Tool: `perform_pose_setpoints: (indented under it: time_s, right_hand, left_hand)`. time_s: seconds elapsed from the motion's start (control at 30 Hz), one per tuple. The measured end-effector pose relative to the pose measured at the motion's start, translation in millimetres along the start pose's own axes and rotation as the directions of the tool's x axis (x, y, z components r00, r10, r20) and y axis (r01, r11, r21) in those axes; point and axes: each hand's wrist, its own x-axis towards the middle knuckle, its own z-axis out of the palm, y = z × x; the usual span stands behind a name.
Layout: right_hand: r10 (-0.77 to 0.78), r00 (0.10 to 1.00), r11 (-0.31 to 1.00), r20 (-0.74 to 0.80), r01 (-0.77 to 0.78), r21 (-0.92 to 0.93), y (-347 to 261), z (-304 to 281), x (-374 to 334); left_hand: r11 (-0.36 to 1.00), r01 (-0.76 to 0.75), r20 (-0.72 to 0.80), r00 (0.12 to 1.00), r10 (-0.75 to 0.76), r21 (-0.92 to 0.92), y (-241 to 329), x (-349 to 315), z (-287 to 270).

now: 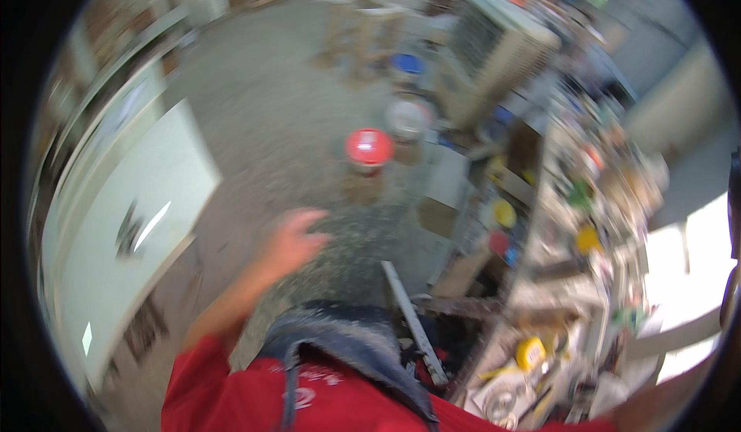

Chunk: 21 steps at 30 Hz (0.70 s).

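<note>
My left hand [297, 239] reaches out over the floor, blurred by motion. Its fingers and thumb are apart, and nothing shows in it. Beyond it, a round container with a red lid [369, 148] stands on the floor. My right forearm [664, 397] runs toward the lower right rim, and the hand itself is out of sight. Nearest that forearm is the cluttered workbench [556, 297], where a yellow tape measure [530, 352] lies among small tools and a clear roll of tape [502, 403].
Large pale boards [147, 208] lean or lie at the left. A whitish bucket [407, 119], a blue-lidded container [407, 65], a boxy air cooler [494, 42] and a wooden stool [363, 27] stand farther off. A long metal bar [413, 320] slants beside the bench.
</note>
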Motion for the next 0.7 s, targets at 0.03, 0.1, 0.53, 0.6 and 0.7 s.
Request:
perform_pose_setpoints:
  time_s: [0.03, 0.1, 0.53, 0.6, 0.7]
  right_hand:
    - [0.023, 0.999, 0.999, 0.023, -0.024, 0.047, -25.4, 15.2, -21.5]
    - [0.044, 0.991, 0.981, 0.123, -0.066, 0.184, -76.8, 83.3, -61.6]
    - [0.307, 0.378, 0.537, 0.874, -0.826, 0.169, -403.0, 533.3, -404.0]
    - [0.306, 0.187, 0.487, 0.934, -0.873, 0.016, -451.2, 552.5, -472.8]
    - [-0.145, -0.167, 0.132, 0.975, -0.98, -0.148, -477.4, 584.2, -565.5]
  left_hand:
    - [0.988, -0.104, 0.077, 0.991, 0.113, -0.115, 43.8, 14.8, 8.2]
    - [0.793, -0.437, 0.101, 0.847, 0.521, -0.424, 84.3, 13.5, 6.8]
    - [0.598, 0.02, 0.272, 0.903, 0.334, -0.801, -24.2, -119.1, -184.2]
    - [0.583, 0.317, 0.245, 0.948, -0.201, -0.748, -46.1, -135.8, -193.5]
    - [0.676, 0.412, -0.013, 0.848, -0.529, -0.611, -80.5, -184.5, -199.3]
